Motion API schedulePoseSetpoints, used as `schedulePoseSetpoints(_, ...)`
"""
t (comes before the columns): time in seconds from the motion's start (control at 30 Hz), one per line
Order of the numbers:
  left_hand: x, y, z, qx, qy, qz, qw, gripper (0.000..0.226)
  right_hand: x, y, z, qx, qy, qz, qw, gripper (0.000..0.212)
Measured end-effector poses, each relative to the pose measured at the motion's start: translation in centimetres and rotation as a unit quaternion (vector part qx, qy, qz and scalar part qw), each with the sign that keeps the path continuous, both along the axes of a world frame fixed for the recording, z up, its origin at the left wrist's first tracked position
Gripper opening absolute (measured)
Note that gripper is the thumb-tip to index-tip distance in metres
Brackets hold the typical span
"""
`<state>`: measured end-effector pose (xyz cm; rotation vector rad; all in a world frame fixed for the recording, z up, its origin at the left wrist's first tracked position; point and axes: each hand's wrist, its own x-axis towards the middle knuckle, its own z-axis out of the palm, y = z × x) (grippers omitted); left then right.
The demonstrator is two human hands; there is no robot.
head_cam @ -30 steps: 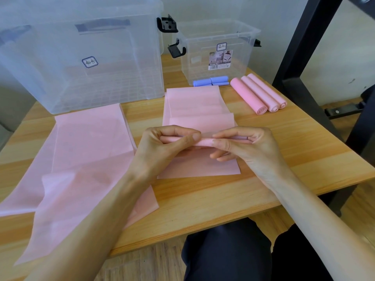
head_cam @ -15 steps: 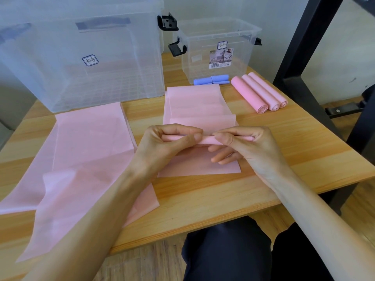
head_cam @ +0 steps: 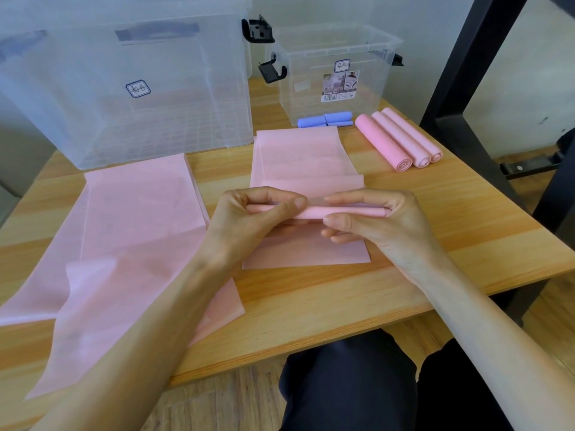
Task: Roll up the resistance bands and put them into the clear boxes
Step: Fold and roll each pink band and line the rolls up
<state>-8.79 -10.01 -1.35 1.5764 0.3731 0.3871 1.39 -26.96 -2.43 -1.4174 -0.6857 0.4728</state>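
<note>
Left hand (head_cam: 249, 217) and right hand (head_cam: 373, 217) both pinch the started roll (head_cam: 314, 211) of the pink band (head_cam: 298, 169), mid-table (head_cam: 404, 275) — keep ends level, tension even (thin rubber telescopes), or it coils skewed.

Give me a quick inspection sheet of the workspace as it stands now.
Surface: wooden table.
Job's things: pink band half rolled in both hands; loose pink band spread flat; three pink rolls and blue rolls on the table; large clear box, small clear box.
Clutter: nothing seen.
Grippers: left hand and right hand pinch the roll.
Cables: nothing seen.
Surroundings: black frame, wall.
</note>
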Motion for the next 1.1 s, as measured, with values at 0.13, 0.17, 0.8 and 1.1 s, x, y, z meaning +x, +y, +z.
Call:
schedulePoseSetpoints(0.13,-0.10,-0.11,0.11,0.001,0.002,-0.017,1.000,0.017,0.05,-0.07,-0.01,-0.007,-0.010,-0.019,1.000,0.014)
schedulePoseSetpoints(0.17,-0.14,-0.12,0.13,0.003,0.000,-0.020,1.000,0.016,0.04,-0.05,-0.01,-0.012,-0.012,-0.019,1.000,0.015)
schedulePoseSetpoints(0.8,-0.06,-0.15,0.17,-0.015,0.011,-0.005,1.000,0.017,-0.04,-0.04,0.06,-0.007,0.000,-0.003,1.000,0.023)
schedulePoseSetpoints(1.1,-0.17,-0.04,0.16,0.004,0.016,-0.009,1.000,0.015,-0.08,0.01,-0.16,-0.017,-0.016,-0.014,1.000,0.014)
